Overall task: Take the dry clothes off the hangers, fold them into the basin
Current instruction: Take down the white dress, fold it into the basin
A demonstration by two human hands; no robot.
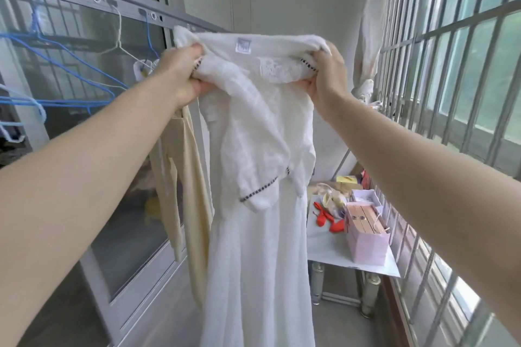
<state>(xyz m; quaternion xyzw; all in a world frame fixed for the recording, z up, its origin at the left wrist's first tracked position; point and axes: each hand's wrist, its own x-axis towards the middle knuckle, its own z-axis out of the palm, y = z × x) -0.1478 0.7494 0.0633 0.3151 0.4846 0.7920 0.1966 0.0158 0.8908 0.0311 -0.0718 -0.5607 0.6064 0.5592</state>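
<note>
A long white dress (253,220) hangs full length in mid-air, held high, likely so it drops straight for folding. The left hand (183,76) and right hand (328,76) grip its shoulders, fingers (324,51) curled tight around bunched fabric. No basin is visible.

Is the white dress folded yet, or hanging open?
Unfolded: the white dress hangs full length from the left hand and right hand.

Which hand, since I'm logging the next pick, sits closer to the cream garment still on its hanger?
Left. The left hand grips the white dress at the shoulder directly beside the cream garment. The right hand holds the far shoulder, toward the window bars.
</note>
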